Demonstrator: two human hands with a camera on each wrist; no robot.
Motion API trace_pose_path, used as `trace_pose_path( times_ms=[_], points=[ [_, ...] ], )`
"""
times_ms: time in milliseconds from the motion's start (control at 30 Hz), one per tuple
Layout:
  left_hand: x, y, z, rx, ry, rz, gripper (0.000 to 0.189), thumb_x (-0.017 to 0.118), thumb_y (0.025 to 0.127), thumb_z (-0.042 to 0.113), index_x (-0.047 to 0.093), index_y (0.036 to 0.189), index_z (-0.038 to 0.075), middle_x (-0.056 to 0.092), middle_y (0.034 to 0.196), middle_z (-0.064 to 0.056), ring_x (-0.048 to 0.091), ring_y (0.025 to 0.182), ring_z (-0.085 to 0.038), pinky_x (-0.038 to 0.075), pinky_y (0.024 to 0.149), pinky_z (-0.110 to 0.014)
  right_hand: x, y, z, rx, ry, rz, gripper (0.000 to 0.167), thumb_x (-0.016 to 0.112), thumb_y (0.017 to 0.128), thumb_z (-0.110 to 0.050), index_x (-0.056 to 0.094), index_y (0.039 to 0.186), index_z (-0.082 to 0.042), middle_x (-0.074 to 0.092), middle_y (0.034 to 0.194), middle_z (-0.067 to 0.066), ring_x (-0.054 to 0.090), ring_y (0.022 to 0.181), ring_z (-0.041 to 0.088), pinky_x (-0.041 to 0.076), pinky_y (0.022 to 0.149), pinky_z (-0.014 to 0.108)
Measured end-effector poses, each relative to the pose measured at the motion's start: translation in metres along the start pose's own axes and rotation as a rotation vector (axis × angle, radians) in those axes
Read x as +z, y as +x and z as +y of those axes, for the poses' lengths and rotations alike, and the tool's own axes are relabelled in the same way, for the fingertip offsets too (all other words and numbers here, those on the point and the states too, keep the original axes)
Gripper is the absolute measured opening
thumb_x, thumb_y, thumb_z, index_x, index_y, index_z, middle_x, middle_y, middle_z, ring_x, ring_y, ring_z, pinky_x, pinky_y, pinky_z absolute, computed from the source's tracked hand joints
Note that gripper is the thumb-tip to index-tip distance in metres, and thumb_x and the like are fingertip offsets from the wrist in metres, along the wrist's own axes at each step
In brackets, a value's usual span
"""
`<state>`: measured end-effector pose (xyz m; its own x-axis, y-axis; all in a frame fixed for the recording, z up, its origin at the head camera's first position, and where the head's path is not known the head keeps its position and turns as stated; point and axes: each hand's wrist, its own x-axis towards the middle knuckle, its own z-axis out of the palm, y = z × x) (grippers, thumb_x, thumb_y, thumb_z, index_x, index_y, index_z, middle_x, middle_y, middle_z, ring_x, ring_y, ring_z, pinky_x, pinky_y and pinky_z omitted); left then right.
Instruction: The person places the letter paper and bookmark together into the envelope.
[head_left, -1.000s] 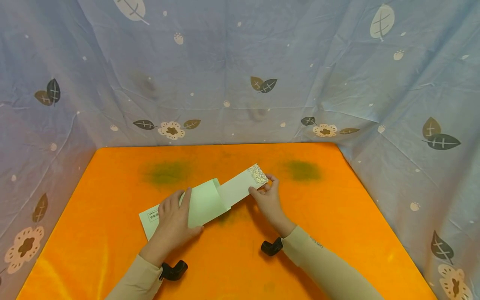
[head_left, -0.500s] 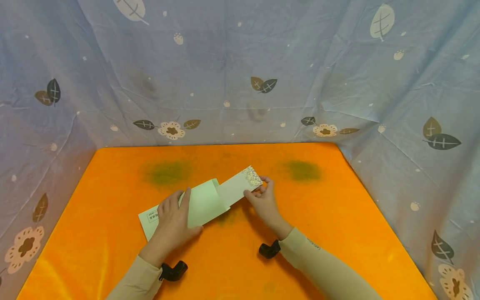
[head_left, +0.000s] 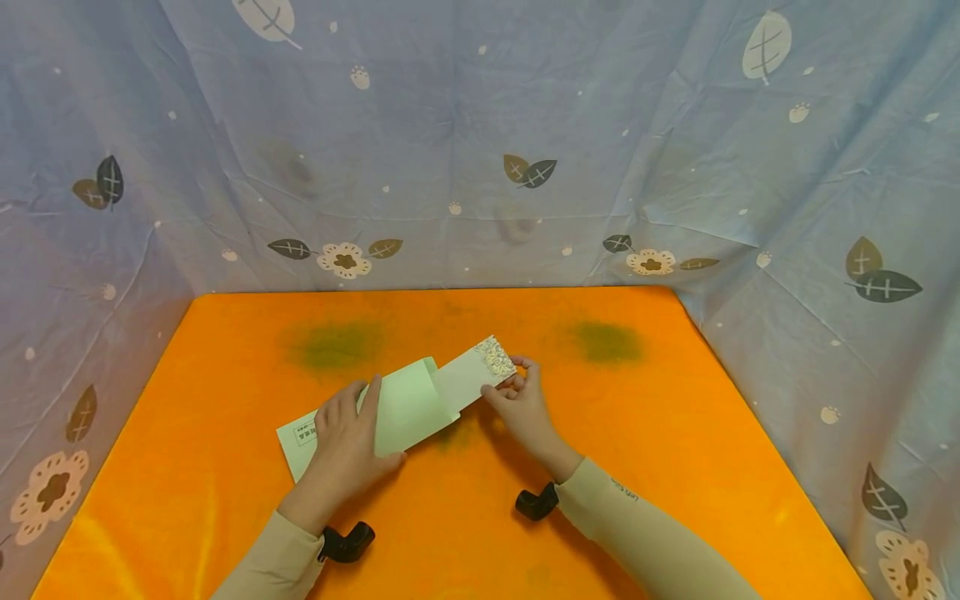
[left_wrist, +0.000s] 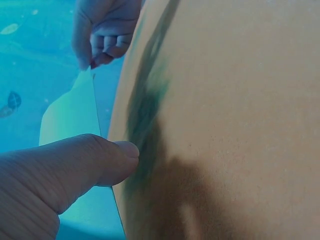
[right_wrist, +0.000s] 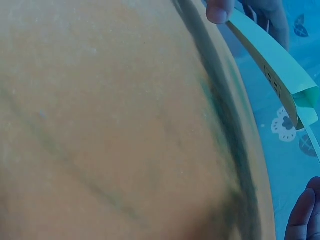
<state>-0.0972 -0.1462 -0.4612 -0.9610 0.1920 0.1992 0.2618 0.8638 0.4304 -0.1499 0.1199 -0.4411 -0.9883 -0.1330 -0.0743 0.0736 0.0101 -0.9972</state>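
Observation:
A pale green envelope (head_left: 412, 406), with a small box of dark print near its left end, is held at a slant above the table. My left hand (head_left: 347, 442) grips it across the middle, the thumb (left_wrist: 107, 160) at its near edge. Out of its open right end sticks a white card (head_left: 462, 377) with a silver-and-gold patterned end. My right hand (head_left: 521, 408) pinches that patterned end between thumb and fingers. The card's other part is hidden inside the envelope. In the right wrist view the envelope's mouth (right_wrist: 307, 100) gapes around the card.
An orange cloth covers the table (head_left: 660, 500), with dark green smudges (head_left: 607, 342) towards the back. Blue-grey curtains (head_left: 450, 108) printed with leaves and flowers enclose it at the back and both sides. A black wrist mount (head_left: 348, 542) sits below each sleeve cuff.
My right hand has moved left and slightly down, sliding the white card further into the envelope, so less of it shows. My left hand and the envelope have stayed almost still.

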Motion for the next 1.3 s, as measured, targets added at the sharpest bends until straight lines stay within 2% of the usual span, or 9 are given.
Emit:
trace_pose_path(
  times_ms=[200, 467, 567, 767, 1100, 1300],
  points=[
    [-0.0005, -0.0002, 0.0, 0.0, -0.004, -0.003, 0.113, 0.087, 0.067, 0.038, 0.022, 0.151, -0.002, 0.024, 0.144, -0.029, 0.022, 0.129, -0.047, 0.013, 0.103, -0.061, 0.0013, -0.0019, 0.0002, -0.007, -0.016, -0.02, 0.066, 0.066, 0.091, -0.006, 0.021, 0.14, -0.004, 0.049, 0.09, 0.015, 0.053, 0.074, 0.038, 0.044, 0.062, 0.027],
    [-0.0001, -0.0004, 0.0003, -0.001, -0.006, 0.0, 0.113, 0.087, 0.067, 0.038, 0.023, 0.151, -0.002, 0.025, 0.143, -0.029, 0.023, 0.128, -0.047, 0.014, 0.103, -0.061, 0.0039, -0.0047, -0.0004, -0.021, -0.037, -0.048, 0.066, 0.065, 0.092, -0.005, 0.02, 0.14, -0.002, 0.052, 0.091, 0.017, 0.048, 0.085, 0.058, 0.044, 0.061, 0.024],
    [0.0001, -0.0003, 0.0006, -0.003, -0.004, 0.002, 0.113, 0.087, 0.067, 0.038, 0.024, 0.151, -0.002, 0.026, 0.143, -0.029, 0.023, 0.128, -0.047, 0.015, 0.102, -0.061, 0.005, -0.0048, -0.0008, -0.018, -0.039, -0.047, 0.066, 0.065, 0.091, -0.005, 0.021, 0.14, -0.002, 0.053, 0.091, 0.017, 0.047, 0.087, 0.061, 0.044, 0.061, 0.024],
    [0.0003, -0.0003, 0.0007, -0.005, 0.001, 0.006, 0.113, 0.087, 0.066, 0.039, 0.024, 0.15, -0.002, 0.027, 0.142, -0.029, 0.024, 0.127, -0.047, 0.015, 0.102, -0.061, 0.0059, -0.0057, -0.0011, -0.013, -0.044, -0.046, 0.066, 0.066, 0.091, -0.005, 0.023, 0.14, -0.002, 0.053, 0.092, 0.017, 0.049, 0.088, 0.059, 0.045, 0.063, 0.023],
    [0.0006, 0.0002, 0.0006, -0.003, 0.0, 0.008, 0.113, 0.087, 0.065, 0.039, 0.024, 0.151, -0.002, 0.027, 0.142, -0.029, 0.024, 0.127, -0.047, 0.015, 0.102, -0.061, 0.0079, -0.0078, -0.0014, -0.03, -0.082, -0.082, 0.063, 0.064, 0.093, -0.007, 0.023, 0.14, -0.001, 0.054, 0.095, 0.019, 0.056, 0.084, 0.047, 0.046, 0.064, 0.024],
    [0.0009, 0.0004, 0.0006, -0.002, -0.002, 0.008, 0.113, 0.087, 0.065, 0.039, 0.024, 0.15, -0.002, 0.027, 0.142, -0.029, 0.024, 0.128, -0.047, 0.015, 0.102, -0.061, 0.0091, -0.0082, 0.0005, -0.04, -0.078, -0.092, 0.063, 0.064, 0.092, -0.005, 0.023, 0.14, 0.0, 0.055, 0.095, 0.018, 0.058, 0.086, 0.045, 0.048, 0.066, 0.025]
  ],
)
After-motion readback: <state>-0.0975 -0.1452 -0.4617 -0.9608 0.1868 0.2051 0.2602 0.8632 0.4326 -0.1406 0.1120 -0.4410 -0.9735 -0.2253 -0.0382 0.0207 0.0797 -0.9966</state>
